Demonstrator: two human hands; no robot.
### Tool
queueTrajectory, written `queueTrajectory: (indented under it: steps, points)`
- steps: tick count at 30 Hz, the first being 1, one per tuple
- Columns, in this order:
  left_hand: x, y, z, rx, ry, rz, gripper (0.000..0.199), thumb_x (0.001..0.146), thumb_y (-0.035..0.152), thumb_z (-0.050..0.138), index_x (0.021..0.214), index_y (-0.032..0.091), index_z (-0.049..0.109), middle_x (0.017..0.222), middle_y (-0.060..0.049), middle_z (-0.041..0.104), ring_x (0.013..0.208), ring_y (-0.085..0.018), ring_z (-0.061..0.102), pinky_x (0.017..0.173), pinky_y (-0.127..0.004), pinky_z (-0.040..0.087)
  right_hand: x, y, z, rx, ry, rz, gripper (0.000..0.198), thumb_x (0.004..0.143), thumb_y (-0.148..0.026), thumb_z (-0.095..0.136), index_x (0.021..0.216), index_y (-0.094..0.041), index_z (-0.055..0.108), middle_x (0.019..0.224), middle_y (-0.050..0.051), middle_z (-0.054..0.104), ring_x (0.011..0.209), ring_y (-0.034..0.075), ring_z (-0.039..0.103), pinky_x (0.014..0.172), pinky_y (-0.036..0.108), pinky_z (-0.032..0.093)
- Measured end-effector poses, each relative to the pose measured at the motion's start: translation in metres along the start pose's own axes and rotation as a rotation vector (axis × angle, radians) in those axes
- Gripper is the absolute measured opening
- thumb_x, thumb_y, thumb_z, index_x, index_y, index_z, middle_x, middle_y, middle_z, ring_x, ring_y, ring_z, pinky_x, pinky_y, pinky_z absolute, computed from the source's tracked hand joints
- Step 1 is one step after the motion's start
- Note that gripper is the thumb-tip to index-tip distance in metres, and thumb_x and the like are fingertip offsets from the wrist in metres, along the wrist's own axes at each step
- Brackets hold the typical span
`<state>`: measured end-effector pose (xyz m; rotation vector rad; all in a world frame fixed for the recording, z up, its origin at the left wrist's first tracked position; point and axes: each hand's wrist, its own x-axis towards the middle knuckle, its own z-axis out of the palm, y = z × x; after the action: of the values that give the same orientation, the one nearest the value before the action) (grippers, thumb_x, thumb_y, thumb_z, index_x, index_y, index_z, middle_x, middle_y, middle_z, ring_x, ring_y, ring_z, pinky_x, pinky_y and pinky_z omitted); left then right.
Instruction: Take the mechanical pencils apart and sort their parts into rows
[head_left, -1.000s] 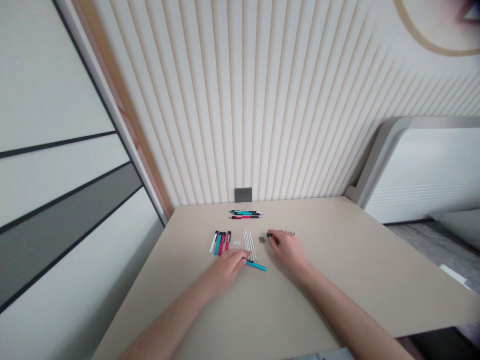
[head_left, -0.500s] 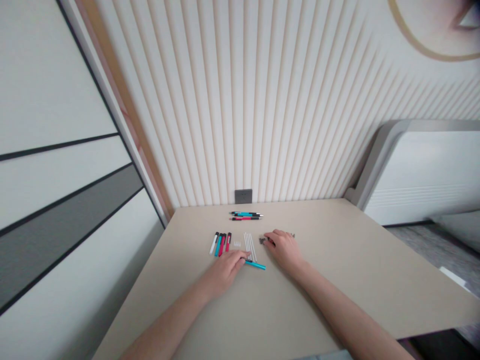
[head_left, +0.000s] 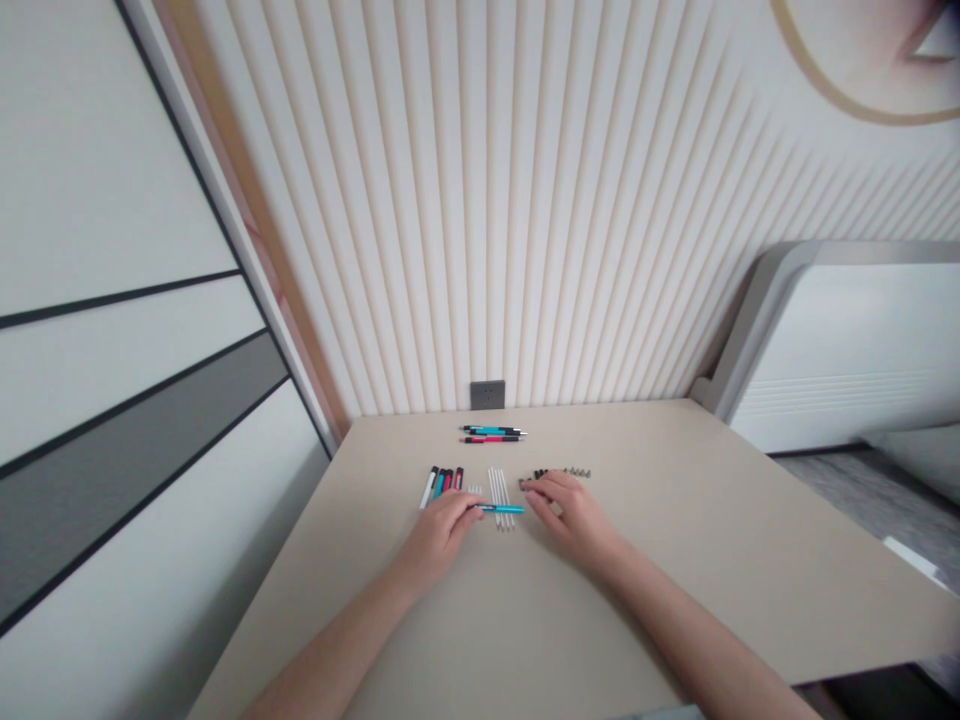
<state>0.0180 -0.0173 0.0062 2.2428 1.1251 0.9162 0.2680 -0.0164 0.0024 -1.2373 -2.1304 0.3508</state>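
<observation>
My left hand point(head_left: 439, 532) is closed on the black end of a blue pen barrel point(head_left: 508, 509), which lies level across a row of thin white refills point(head_left: 498, 480). At the barrel's right end is my right hand point(head_left: 571, 515), its thumb and fingers pinched together; what they hold, if anything, is too small to name. Small dark pieces point(head_left: 540, 474) and small metallic pieces point(head_left: 579, 472) line up just behind the right hand. Left of the refills are tiny white pieces point(head_left: 475, 490). Several white, blue and red pen barrels point(head_left: 441, 484) are partly hidden by my left hand.
Whole pens point(head_left: 491, 431), blue and red with black ends, lie at the back of the beige table point(head_left: 495, 620). Behind them a dark wall socket point(head_left: 487, 395) sits in the ribbed wall. A cabinet point(head_left: 150, 500) stands at left and a white headboard point(head_left: 862, 340) at right.
My left hand has raised the blue barrel away from me and levelled it. The right hand has drawn slightly back toward me, uncovering more of the small dark and metallic pieces.
</observation>
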Motion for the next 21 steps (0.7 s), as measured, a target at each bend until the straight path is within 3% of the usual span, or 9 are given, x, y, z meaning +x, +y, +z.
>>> queueTrajectory:
  steps: [5,12,21]
  points:
    - [-0.002,-0.002,0.000,-0.033,-0.024,0.048,0.025,0.097,0.036,0.046,0.106,0.021,0.064,0.098,-0.005,0.070,0.094,-0.019,0.063,0.087,-0.031,0.048,-0.007,-0.013,0.000,0.055,-0.135,-0.164,0.033,0.101,-0.035,0.037,0.110,-0.021,0.066,0.093,0.007,0.067,0.088,0.018,0.059,0.081,0.030,0.042]
    - [-0.003,0.001,0.001,-0.094,-0.027,0.001,0.027,0.091,0.043,0.055,0.100,0.020,0.065,0.087,-0.002,0.068,0.075,-0.015,0.061,0.073,-0.025,0.049,-0.008,-0.019,0.010,0.006,-0.298,-0.202,0.027,0.098,-0.035,0.043,0.096,-0.020,0.065,0.086,0.005,0.067,0.082,0.018,0.058,0.077,0.028,0.040]
    - [-0.002,0.002,0.001,-0.134,0.003,-0.014,0.024,0.093,0.040,0.053,0.100,0.019,0.063,0.095,-0.004,0.067,0.079,-0.015,0.061,0.077,-0.027,0.048,-0.007,-0.020,0.015,0.021,-0.307,-0.185,0.018,0.095,-0.025,0.049,0.104,-0.021,0.065,0.088,0.004,0.067,0.082,0.017,0.059,0.077,0.025,0.040]
